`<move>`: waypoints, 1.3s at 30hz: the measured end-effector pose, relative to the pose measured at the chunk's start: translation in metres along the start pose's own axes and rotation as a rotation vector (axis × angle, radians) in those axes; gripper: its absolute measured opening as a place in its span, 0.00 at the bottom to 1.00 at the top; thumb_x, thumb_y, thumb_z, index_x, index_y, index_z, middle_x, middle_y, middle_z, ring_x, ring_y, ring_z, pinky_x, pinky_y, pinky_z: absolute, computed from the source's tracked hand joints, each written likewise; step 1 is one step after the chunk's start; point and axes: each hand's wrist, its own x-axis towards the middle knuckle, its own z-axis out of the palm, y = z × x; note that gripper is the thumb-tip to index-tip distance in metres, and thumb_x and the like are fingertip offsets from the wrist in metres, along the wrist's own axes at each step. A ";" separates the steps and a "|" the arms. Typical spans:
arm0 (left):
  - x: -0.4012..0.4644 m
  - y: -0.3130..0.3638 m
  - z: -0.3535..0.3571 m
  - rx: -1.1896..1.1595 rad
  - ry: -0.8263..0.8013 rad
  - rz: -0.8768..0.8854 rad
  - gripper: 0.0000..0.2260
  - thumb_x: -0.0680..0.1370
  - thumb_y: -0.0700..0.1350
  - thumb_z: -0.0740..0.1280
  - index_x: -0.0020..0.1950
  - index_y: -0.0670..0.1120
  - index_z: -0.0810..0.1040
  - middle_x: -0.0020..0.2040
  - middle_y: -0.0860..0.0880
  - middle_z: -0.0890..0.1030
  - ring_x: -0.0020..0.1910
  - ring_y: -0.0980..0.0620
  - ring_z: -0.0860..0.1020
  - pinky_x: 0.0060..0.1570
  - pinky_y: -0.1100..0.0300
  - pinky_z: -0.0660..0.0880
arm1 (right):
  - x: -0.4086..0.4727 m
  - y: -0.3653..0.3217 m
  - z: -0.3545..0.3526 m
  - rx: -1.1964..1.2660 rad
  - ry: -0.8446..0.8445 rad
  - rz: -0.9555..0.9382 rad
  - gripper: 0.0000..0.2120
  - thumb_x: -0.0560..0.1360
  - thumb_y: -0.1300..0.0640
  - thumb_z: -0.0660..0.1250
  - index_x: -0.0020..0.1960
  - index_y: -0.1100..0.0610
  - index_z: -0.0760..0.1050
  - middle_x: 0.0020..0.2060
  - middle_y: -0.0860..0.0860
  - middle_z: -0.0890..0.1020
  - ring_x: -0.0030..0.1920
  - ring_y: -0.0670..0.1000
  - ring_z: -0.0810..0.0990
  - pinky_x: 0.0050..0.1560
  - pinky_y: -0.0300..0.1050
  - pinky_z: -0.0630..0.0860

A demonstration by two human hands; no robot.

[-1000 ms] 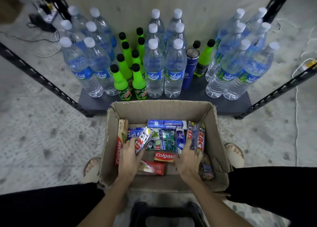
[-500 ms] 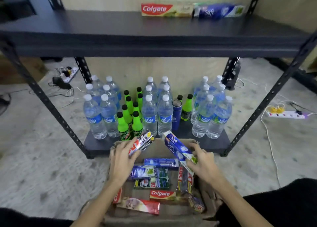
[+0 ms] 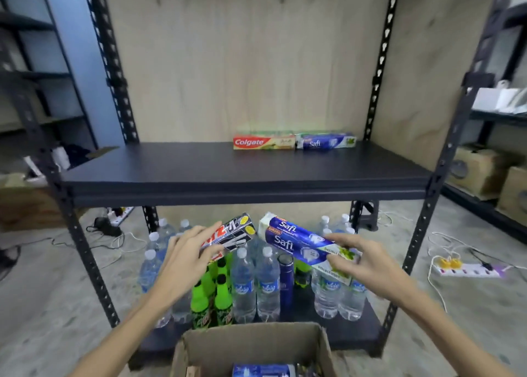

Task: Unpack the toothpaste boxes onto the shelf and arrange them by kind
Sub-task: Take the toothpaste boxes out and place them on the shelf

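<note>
My left hand (image 3: 182, 258) grips a black, red and white toothpaste box (image 3: 229, 235), held just below the dark shelf board (image 3: 199, 171). My right hand (image 3: 362, 259) holds a blue and white Safi toothpaste box (image 3: 296, 244) beside it, tilted down to the right. At the back of the shelf a red Colgate box (image 3: 263, 142) lies on its long side, and a blue Safi box (image 3: 325, 141) lies to its right, touching it. The open cardboard box (image 3: 251, 345) sits at the bottom edge, with a blue toothpaste box (image 3: 261, 371) showing inside.
The lower shelf holds several clear water bottles (image 3: 242, 288), green soda bottles (image 3: 202, 299) and a dark blue flask (image 3: 285, 282). Black perforated uprights (image 3: 82, 251) frame the rack. A power strip (image 3: 467, 271) and cables lie on the floor at right. Cardboard boxes (image 3: 479, 174) stand on a neighbouring rack.
Both hands have risen out of the cardboard box, each carrying a toothpaste box, to just under the middle shelf. The view has tilted up from the box to the shelf.
</note>
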 end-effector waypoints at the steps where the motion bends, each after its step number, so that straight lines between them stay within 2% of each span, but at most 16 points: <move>1: 0.012 0.004 -0.009 -0.001 0.020 0.027 0.28 0.77 0.66 0.54 0.75 0.58 0.70 0.53 0.62 0.75 0.56 0.56 0.75 0.57 0.52 0.67 | 0.008 -0.005 -0.012 0.015 0.012 -0.015 0.17 0.76 0.55 0.72 0.64 0.44 0.79 0.56 0.39 0.82 0.55 0.37 0.80 0.53 0.35 0.77; 4: 0.045 0.016 -0.037 0.018 0.094 0.090 0.28 0.76 0.65 0.55 0.74 0.59 0.72 0.54 0.62 0.76 0.57 0.54 0.76 0.56 0.52 0.67 | 0.032 -0.016 -0.043 0.041 0.059 -0.066 0.16 0.76 0.54 0.72 0.63 0.43 0.80 0.54 0.39 0.84 0.52 0.45 0.84 0.50 0.51 0.81; 6: 0.067 0.024 -0.056 0.023 0.121 0.134 0.26 0.77 0.63 0.55 0.74 0.59 0.72 0.55 0.63 0.75 0.57 0.55 0.76 0.58 0.51 0.68 | 0.048 -0.019 -0.062 0.023 0.082 -0.109 0.16 0.76 0.52 0.72 0.63 0.43 0.80 0.52 0.38 0.85 0.51 0.41 0.83 0.48 0.46 0.80; 9: 0.096 0.031 -0.077 0.073 0.138 0.206 0.25 0.79 0.62 0.54 0.74 0.58 0.71 0.56 0.62 0.76 0.54 0.56 0.75 0.59 0.49 0.69 | 0.070 -0.027 -0.088 0.005 0.087 -0.158 0.14 0.77 0.55 0.72 0.62 0.46 0.81 0.42 0.34 0.84 0.35 0.37 0.80 0.35 0.30 0.71; 12: 0.126 0.034 -0.084 0.173 0.083 0.241 0.24 0.81 0.60 0.54 0.76 0.58 0.69 0.59 0.57 0.77 0.56 0.54 0.74 0.60 0.52 0.65 | 0.100 -0.026 -0.103 -0.021 0.085 -0.184 0.13 0.78 0.52 0.70 0.63 0.44 0.80 0.42 0.35 0.84 0.36 0.39 0.79 0.39 0.37 0.74; 16: 0.165 0.033 -0.074 0.235 -0.042 0.240 0.19 0.84 0.52 0.58 0.76 0.57 0.68 0.62 0.55 0.75 0.59 0.53 0.74 0.61 0.52 0.63 | 0.137 -0.009 -0.108 -0.065 0.043 -0.190 0.12 0.79 0.52 0.68 0.62 0.42 0.79 0.34 0.36 0.80 0.31 0.42 0.71 0.36 0.36 0.67; 17: 0.173 0.033 -0.070 0.247 -0.074 0.234 0.19 0.84 0.51 0.59 0.76 0.57 0.68 0.63 0.54 0.74 0.58 0.53 0.75 0.62 0.51 0.63 | 0.144 -0.003 -0.109 -0.075 0.026 -0.191 0.13 0.80 0.51 0.68 0.63 0.41 0.79 0.37 0.35 0.81 0.33 0.41 0.74 0.39 0.38 0.69; 19: 0.186 0.033 -0.063 0.252 -0.124 0.233 0.19 0.84 0.50 0.60 0.76 0.57 0.68 0.63 0.55 0.75 0.57 0.54 0.76 0.63 0.50 0.65 | 0.156 0.012 -0.112 -0.097 0.004 -0.190 0.14 0.80 0.49 0.67 0.64 0.38 0.77 0.52 0.33 0.82 0.51 0.37 0.80 0.56 0.44 0.74; 20: 0.191 0.033 -0.059 0.244 -0.139 0.236 0.19 0.84 0.50 0.60 0.76 0.58 0.69 0.63 0.55 0.75 0.57 0.54 0.76 0.64 0.50 0.65 | 0.162 0.020 -0.115 -0.127 0.006 -0.184 0.14 0.80 0.47 0.66 0.64 0.36 0.76 0.58 0.33 0.80 0.59 0.37 0.78 0.65 0.49 0.71; 22: 0.200 0.033 -0.053 0.204 -0.146 0.253 0.19 0.84 0.50 0.61 0.75 0.58 0.70 0.63 0.56 0.76 0.56 0.55 0.77 0.65 0.48 0.67 | 0.172 0.033 -0.119 -0.205 0.033 -0.161 0.14 0.81 0.47 0.63 0.65 0.33 0.74 0.61 0.32 0.78 0.65 0.38 0.73 0.72 0.53 0.59; 24: 0.207 0.037 -0.047 0.123 -0.127 0.275 0.19 0.82 0.49 0.64 0.73 0.57 0.73 0.63 0.56 0.78 0.55 0.54 0.78 0.63 0.48 0.70 | 0.180 0.043 -0.122 -0.262 0.052 -0.139 0.14 0.82 0.48 0.62 0.64 0.32 0.73 0.58 0.30 0.77 0.64 0.38 0.69 0.70 0.50 0.53; 26: 0.209 0.042 -0.040 0.045 -0.098 0.271 0.19 0.81 0.50 0.66 0.73 0.57 0.73 0.65 0.55 0.79 0.58 0.53 0.79 0.63 0.49 0.72 | 0.187 0.052 -0.120 -0.300 0.071 -0.131 0.15 0.82 0.49 0.62 0.64 0.30 0.72 0.55 0.29 0.76 0.63 0.39 0.66 0.67 0.48 0.53; 29: 0.204 0.047 -0.029 0.007 -0.035 0.253 0.20 0.81 0.54 0.66 0.73 0.59 0.70 0.66 0.59 0.79 0.62 0.53 0.78 0.67 0.46 0.70 | 0.193 0.059 -0.113 -0.319 0.121 -0.117 0.17 0.83 0.49 0.62 0.65 0.28 0.71 0.57 0.29 0.74 0.66 0.41 0.63 0.66 0.50 0.53; 33: 0.197 0.048 -0.019 -0.044 0.063 0.231 0.11 0.81 0.53 0.66 0.63 0.59 0.72 0.60 0.64 0.78 0.55 0.60 0.72 0.66 0.54 0.64 | 0.190 0.058 -0.096 -0.496 0.247 -0.171 0.21 0.78 0.36 0.60 0.70 0.31 0.67 0.64 0.33 0.72 0.68 0.43 0.61 0.63 0.47 0.50; 36: 0.201 0.049 -0.017 -0.091 0.091 0.258 0.10 0.79 0.51 0.69 0.60 0.57 0.76 0.63 0.62 0.75 0.61 0.60 0.73 0.66 0.52 0.67 | 0.197 0.051 -0.082 -0.563 0.277 -0.225 0.29 0.73 0.27 0.60 0.71 0.33 0.67 0.64 0.35 0.73 0.65 0.42 0.63 0.60 0.45 0.50; 39: 0.209 0.048 -0.016 -0.170 0.088 0.266 0.08 0.78 0.49 0.72 0.56 0.55 0.79 0.61 0.60 0.73 0.64 0.60 0.72 0.64 0.54 0.71 | 0.206 0.049 -0.076 -0.518 0.298 -0.225 0.28 0.71 0.26 0.64 0.68 0.34 0.70 0.63 0.37 0.75 0.64 0.43 0.63 0.60 0.46 0.52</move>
